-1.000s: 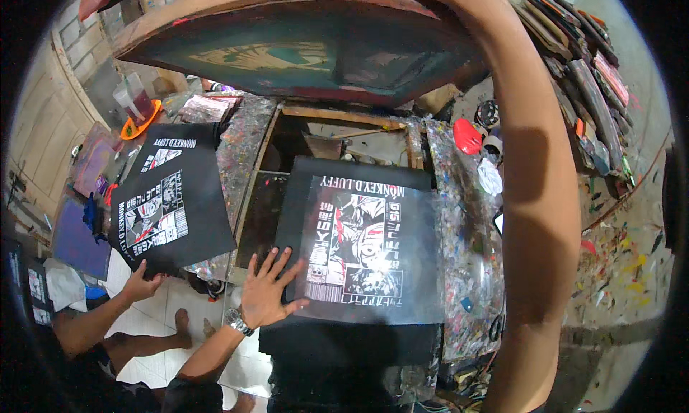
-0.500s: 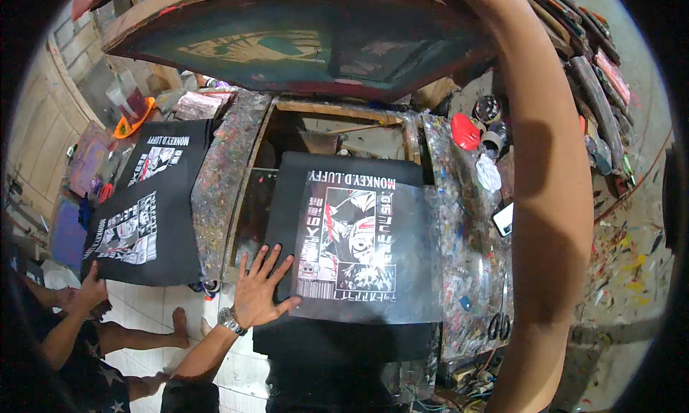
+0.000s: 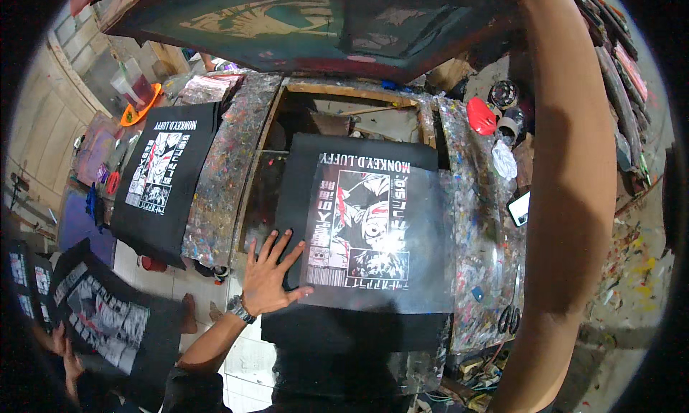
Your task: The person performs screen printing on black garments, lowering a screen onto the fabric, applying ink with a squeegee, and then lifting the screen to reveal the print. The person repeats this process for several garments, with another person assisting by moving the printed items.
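Observation:
My left hand [image 3: 269,277], fingers spread, lies flat at the left edge of a black fabric panel [image 3: 294,183] on the printing board. A clear film [image 3: 427,269] covers most of the panel's white, grey and red cartoon print; my left thumb touches the film's edge. My right arm [image 3: 567,162] reaches up past the top edge, so my right hand is out of sight. Above the board, a large printing screen [image 3: 287,43] with a wooden frame stands tilted up. What my right hand touches does not show.
At left lies another printed black panel [image 3: 129,219]; beside it a person's hand [image 3: 68,359] holds a third panel [image 3: 108,320]. An orange tray [image 3: 143,108] sits at the far left. On the right side are scissors [image 3: 509,318], a phone [image 3: 519,209] and a red lid [image 3: 481,116].
The co-worker has taken the top printed panel off the left stack and moved it down toward the lower left. My left hand stays on the panel; the view has shifted slightly.

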`<state>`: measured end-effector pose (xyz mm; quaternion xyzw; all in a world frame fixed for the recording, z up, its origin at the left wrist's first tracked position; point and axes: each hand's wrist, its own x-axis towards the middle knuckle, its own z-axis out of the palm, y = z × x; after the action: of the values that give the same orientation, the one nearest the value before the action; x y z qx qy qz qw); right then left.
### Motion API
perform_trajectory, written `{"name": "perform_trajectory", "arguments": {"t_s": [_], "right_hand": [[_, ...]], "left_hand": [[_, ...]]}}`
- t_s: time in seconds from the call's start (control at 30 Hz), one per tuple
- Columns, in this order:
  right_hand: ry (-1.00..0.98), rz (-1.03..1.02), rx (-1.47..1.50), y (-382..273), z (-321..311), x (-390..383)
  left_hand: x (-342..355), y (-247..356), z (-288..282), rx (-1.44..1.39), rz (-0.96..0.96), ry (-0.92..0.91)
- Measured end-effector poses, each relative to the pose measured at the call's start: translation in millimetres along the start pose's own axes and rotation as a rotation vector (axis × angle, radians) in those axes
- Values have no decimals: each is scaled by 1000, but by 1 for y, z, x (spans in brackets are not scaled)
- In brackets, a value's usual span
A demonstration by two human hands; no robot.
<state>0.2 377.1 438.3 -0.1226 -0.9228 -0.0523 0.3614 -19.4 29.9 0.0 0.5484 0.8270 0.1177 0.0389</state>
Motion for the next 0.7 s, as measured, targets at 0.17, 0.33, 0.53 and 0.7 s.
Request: {"name": "perform_trajectory", "arguments": {"t_s": [0.17, 0.33, 0.53, 0.7], "right_hand": [[39, 29, -102, 6, 13, 15], [5, -164, -178, -1, 3, -3], [53, -90, -252, -26, -7, -36], [90, 52, -68, -58, 20, -133]], "left_hand": [[-1, 1, -1, 0, 2, 14], [-6, 10, -6, -4, 41, 106], [41, 139, 11, -936, 163, 9], [69, 94, -172, 17, -98, 980]]}}
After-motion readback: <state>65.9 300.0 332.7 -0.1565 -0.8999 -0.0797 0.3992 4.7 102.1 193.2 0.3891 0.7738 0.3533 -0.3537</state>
